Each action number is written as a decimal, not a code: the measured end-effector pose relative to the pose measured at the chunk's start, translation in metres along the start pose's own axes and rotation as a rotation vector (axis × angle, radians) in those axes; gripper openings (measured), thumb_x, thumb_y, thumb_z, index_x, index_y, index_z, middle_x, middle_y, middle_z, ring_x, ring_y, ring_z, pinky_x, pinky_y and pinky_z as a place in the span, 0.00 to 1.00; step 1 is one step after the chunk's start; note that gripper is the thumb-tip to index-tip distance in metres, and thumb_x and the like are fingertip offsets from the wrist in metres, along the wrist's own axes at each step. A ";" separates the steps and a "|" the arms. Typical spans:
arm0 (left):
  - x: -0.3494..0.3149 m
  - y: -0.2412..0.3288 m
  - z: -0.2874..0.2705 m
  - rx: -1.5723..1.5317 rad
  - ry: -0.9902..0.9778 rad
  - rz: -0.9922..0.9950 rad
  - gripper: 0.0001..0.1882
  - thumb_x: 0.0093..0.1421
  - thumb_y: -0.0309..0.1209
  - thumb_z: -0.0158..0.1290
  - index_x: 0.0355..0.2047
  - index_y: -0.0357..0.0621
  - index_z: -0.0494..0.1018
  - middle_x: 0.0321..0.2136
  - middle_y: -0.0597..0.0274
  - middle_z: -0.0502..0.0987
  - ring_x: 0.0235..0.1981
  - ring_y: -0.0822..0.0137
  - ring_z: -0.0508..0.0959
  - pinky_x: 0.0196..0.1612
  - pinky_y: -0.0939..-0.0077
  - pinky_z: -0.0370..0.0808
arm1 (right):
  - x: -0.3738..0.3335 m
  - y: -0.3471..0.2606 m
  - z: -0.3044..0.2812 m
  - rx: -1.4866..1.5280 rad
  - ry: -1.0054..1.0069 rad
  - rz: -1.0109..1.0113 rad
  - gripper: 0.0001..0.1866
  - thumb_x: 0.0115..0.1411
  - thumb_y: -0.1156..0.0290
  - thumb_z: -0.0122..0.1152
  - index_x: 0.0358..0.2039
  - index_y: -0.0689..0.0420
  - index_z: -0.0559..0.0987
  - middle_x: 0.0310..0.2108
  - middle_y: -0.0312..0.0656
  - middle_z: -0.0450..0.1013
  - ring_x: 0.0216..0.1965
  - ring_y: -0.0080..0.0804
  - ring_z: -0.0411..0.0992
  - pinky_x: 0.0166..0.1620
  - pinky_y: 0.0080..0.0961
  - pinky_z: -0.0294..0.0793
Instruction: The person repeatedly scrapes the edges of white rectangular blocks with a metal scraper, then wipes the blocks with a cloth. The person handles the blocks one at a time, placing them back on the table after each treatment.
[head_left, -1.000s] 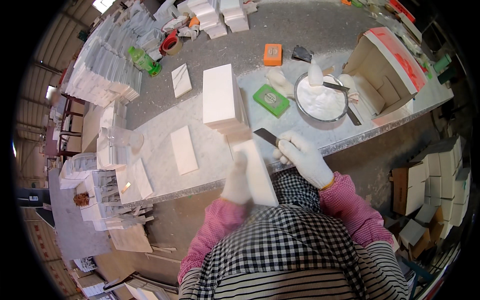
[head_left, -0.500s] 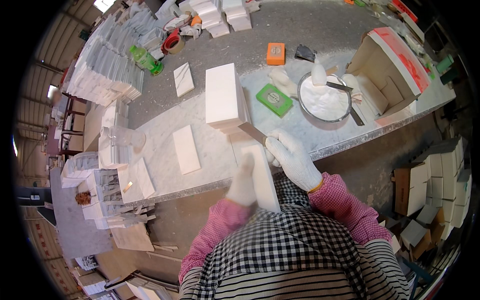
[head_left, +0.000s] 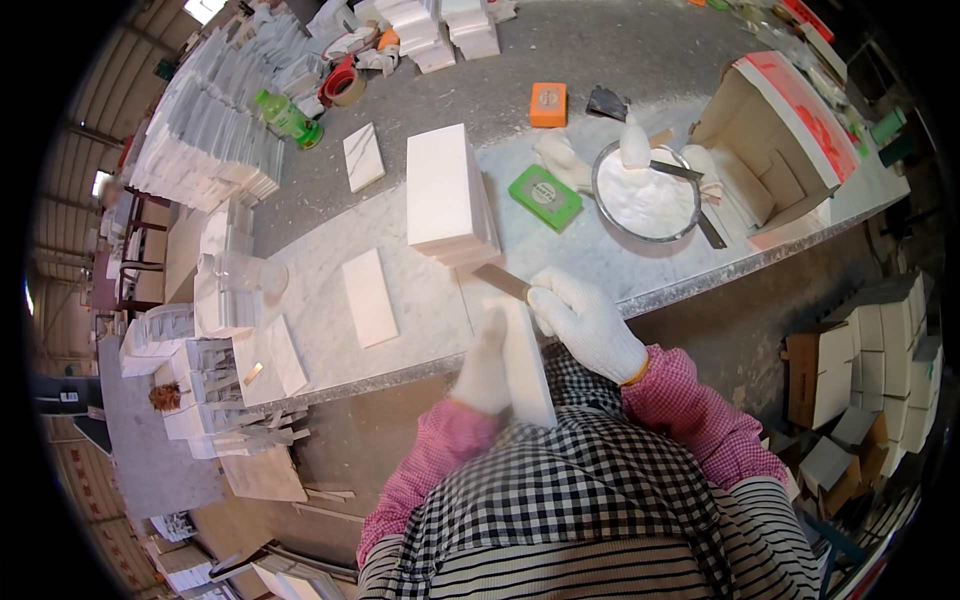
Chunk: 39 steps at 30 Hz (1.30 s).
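Both my hands wear white knit gloves. My left hand point(head_left: 482, 368), slightly blurred, is closed on a white tile point(head_left: 528, 365) standing on edge by the checked apron. In my right hand point(head_left: 585, 322) is a putty knife point(head_left: 502, 281), its flat metal blade pointing left above the tile's top end. The hand's fingers are wrapped round the handle, which is mostly hidden. Just beyond the blade rises a stack of white tiles point(head_left: 440, 190) on the marble worktop point(head_left: 320, 235). Another white tile point(head_left: 370, 298) lies flat left of the stack.
To the right stand a bowl of white paste point(head_left: 645, 205) with a bottle and a blade in it, and an open cardboard box point(head_left: 770, 140). Beside them are a green box point(head_left: 546, 197) and an orange box point(head_left: 548, 105). Stacked tiles point(head_left: 205, 150) and a green bottle point(head_left: 290, 118) stand far left.
The putty knife's blade tip has dropped toward me, away from the stack's lower edge, and lies flatter. My left hand still holds the tile in about the same place.
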<state>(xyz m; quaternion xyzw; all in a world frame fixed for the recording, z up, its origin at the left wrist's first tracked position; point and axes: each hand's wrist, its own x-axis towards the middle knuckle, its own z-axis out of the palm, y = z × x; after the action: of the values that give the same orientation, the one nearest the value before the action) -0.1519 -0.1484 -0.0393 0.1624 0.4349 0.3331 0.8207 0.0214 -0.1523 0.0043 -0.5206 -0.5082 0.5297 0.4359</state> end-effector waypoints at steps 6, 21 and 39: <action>0.012 -0.008 -0.026 -0.059 -0.063 0.066 0.29 0.76 0.57 0.36 0.48 0.43 0.74 0.35 0.63 0.78 0.35 0.69 0.78 0.37 0.73 0.78 | -0.018 0.000 0.000 -0.127 -0.147 0.020 0.10 0.73 0.69 0.51 0.37 0.60 0.76 0.24 0.31 0.68 0.27 0.19 0.65 0.34 0.21 0.68; 0.012 0.008 0.008 0.128 0.137 0.077 0.27 0.75 0.45 0.47 0.62 0.34 0.67 0.52 0.51 0.78 0.48 0.60 0.82 0.51 0.65 0.82 | 0.001 0.039 -0.018 -0.211 0.359 0.067 0.14 0.69 0.65 0.56 0.45 0.63 0.81 0.37 0.47 0.80 0.39 0.35 0.78 0.46 0.30 0.76; 0.006 0.009 0.002 0.190 0.066 0.161 0.22 0.74 0.37 0.49 0.61 0.35 0.68 0.52 0.52 0.77 0.50 0.59 0.80 0.52 0.64 0.81 | -0.008 0.035 -0.017 0.166 0.202 0.154 0.12 0.71 0.67 0.52 0.43 0.62 0.78 0.31 0.36 0.77 0.28 0.18 0.69 0.32 0.20 0.71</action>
<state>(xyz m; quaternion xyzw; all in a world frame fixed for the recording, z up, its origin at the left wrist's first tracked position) -0.1513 -0.1383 -0.0368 0.2628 0.4765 0.3605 0.7576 0.0416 -0.1628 -0.0280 -0.5709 -0.3745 0.5468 0.4846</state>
